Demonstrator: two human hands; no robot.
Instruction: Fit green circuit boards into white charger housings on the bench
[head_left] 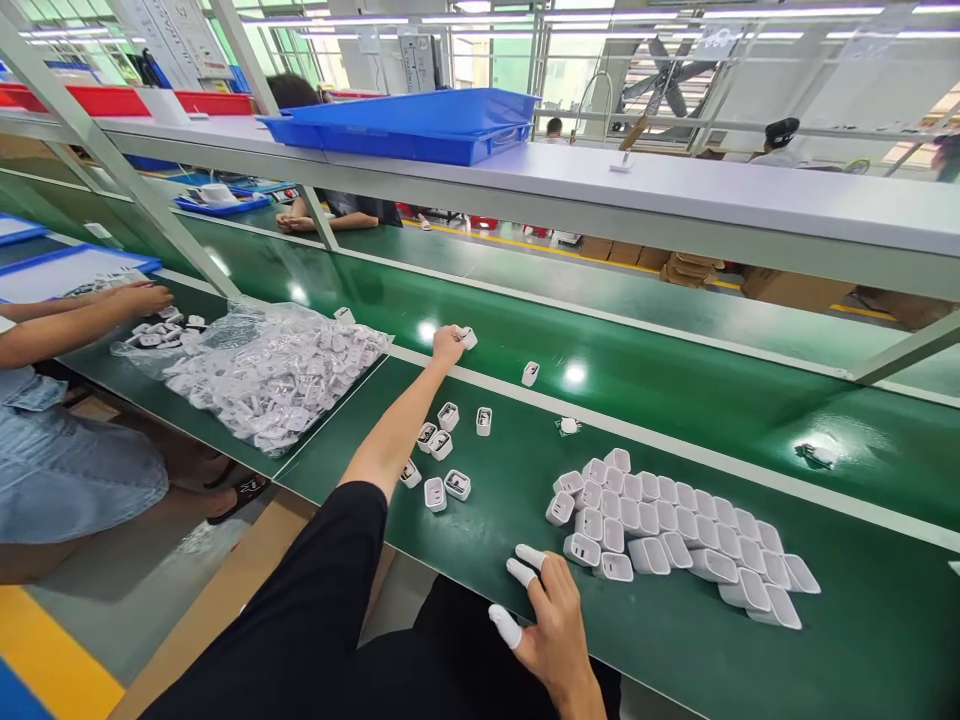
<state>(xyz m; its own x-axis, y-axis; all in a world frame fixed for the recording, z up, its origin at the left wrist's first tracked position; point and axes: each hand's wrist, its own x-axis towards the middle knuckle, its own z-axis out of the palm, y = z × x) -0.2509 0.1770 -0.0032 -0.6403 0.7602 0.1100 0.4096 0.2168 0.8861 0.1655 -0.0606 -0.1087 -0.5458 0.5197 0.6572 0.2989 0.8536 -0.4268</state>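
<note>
My left hand stretches out over the green conveyor belt, its fingers closed on a small white charger housing. Another white housing lies on the belt to the right of it. My right hand is held at the front table edge with fingers apart and nothing in them; white finger cots cover its thumb and two fingers. Close beyond it stand rows of white charger housings. Several open housings with parts inside are scattered on the table near my left forearm.
A clear plastic bag of white parts lies to the left, by a co-worker's hands. Small circuit boards lie on the table strip and on the belt. Blue trays rest on the shelf above the belt.
</note>
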